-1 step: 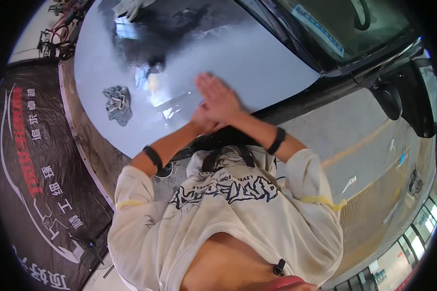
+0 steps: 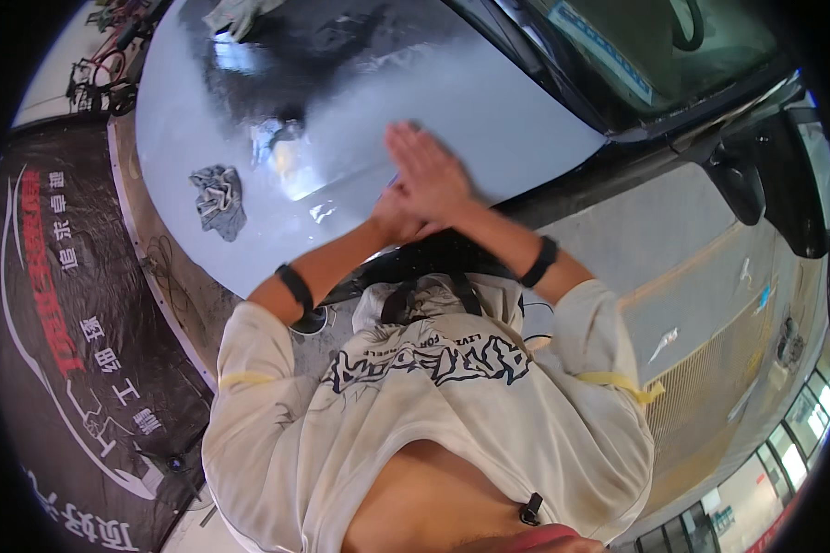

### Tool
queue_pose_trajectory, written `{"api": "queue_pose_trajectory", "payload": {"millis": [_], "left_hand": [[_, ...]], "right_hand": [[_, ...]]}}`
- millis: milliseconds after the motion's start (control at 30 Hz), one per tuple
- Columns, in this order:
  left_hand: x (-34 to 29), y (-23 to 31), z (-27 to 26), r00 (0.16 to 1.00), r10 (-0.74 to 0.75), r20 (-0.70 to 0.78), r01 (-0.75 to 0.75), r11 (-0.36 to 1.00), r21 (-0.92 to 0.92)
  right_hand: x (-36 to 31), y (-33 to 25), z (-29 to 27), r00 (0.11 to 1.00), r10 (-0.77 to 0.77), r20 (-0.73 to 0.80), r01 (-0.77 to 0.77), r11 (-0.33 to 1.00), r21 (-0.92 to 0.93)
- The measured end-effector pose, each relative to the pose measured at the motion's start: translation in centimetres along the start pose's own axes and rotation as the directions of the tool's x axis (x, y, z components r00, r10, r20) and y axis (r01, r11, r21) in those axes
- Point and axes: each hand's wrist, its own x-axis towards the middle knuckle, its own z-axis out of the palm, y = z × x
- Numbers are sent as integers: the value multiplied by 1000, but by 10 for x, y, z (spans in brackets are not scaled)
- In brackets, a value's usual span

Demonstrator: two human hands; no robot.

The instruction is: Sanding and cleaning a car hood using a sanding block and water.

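Note:
My right hand (image 2: 429,170) lies over my left hand (image 2: 398,210), above the near part of a car hood (image 2: 507,138). The right fingers are stretched out together, pointing to the far left, and nothing shows in them. Most of the left fingers are hidden under the right palm, so their shape cannot be told. Whether the hands touch the hood is not plain. A crumpled grey rag (image 2: 218,203) rests on the hood to the left of my hands. The hood is pale grey, with a dark glossy patch toward its far side.
A whitish cloth or glove (image 2: 238,17) lies at the hood's far edge. To the right are the windshield (image 2: 673,46) and a black side mirror (image 2: 784,184). Pale covering (image 2: 673,267) hangs over the car's side. A dark printed banner (image 2: 74,323) stands at the left.
My joined hands have shifted slightly away from me and to the right. The view has moved a little, and the rag stays in place on the hood.

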Motion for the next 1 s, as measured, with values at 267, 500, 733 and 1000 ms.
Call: {"api": "queue_pose_trajectory", "payload": {"millis": [267,500,733,1000], "left_hand": [[223,14,20,995,27,-93,-33,997,-69],[115,-2,16,994,14,109,-1,994,-113],[-91,-35,-55,959,4,284,34,991,-130],[26,-5,-23,968,138,211,-143,990,7]], "right_hand": [[-23,154,-118,972,126,-201,-163,969,-185],[-17,62,-59,945,226,-236,-250,965,-76],[29,-107,90,987,33,-159,-38,999,-26],[-13,-12,5,983,102,-153,-103,995,4]]}}
